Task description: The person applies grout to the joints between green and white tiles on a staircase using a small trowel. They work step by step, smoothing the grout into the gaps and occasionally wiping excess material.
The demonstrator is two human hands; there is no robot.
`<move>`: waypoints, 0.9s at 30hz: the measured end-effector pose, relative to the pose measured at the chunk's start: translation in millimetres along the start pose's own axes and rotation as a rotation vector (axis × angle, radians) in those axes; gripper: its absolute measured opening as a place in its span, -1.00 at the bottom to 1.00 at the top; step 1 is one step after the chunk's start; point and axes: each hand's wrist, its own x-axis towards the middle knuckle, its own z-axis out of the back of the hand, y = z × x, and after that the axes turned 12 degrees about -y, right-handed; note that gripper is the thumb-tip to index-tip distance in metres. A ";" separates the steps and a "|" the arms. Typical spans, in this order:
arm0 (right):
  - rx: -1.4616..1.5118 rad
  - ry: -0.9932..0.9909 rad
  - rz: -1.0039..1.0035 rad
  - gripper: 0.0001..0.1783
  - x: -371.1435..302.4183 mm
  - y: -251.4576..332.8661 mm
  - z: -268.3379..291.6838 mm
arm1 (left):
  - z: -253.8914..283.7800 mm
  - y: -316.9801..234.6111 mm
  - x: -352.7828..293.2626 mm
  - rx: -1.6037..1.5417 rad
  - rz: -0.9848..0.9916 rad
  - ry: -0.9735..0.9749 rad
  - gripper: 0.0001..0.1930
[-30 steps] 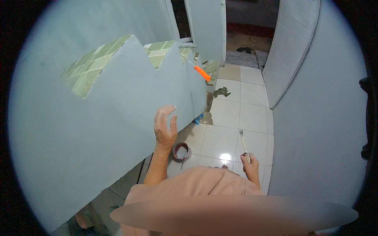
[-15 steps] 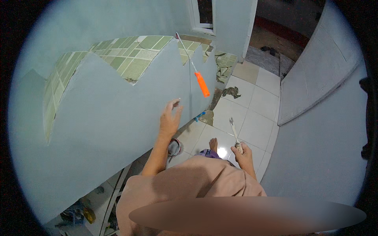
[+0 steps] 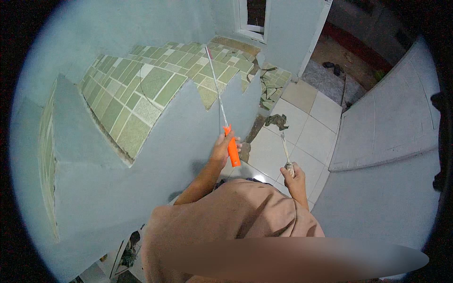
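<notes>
My left hand (image 3: 220,152) is closed around the bright orange handle (image 3: 232,147) of what looks like a paint roller. Its thin metal rod (image 3: 216,85) runs away from me, over the green-tiled top of a low grey-blue wall. No roller sleeve can be made out at the rod's far end. On the right, my right hand (image 3: 295,181) grips a slim, pale-smeared tool (image 3: 286,150) by its stained lower end. That tool points away from me above the white floor tiles; its exact kind is unclear.
The low wall (image 3: 188,122) has a zigzag edge bordering green tiles (image 3: 141,89). A crumpled dark rag (image 3: 277,121) lies on the tiled floor (image 3: 302,106). A pale door panel (image 3: 382,118) stands at the right, beside a dark doorway. Clutter (image 3: 130,254) sits at the lower left.
My left hand has gone from empty to gripping the orange handle, which is now nearer to me. The view has shifted, and the paint bucket by the wall is no longer visible.
</notes>
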 end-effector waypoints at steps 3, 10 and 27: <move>-0.049 0.050 -0.038 -0.75 28.1 -0.8 -5.5 | -9.8 0.1 9.3 -0.042 -0.043 -0.062 -0.67; -0.110 0.290 -0.036 -0.77 106.0 14.7 -0.9 | -27.4 10.6 9.2 -0.010 -0.140 -0.252 -0.76; -0.233 0.514 0.158 -0.75 292.2 34.2 62.2 | -115.8 26.4 42.4 -0.363 -0.319 -0.417 -0.70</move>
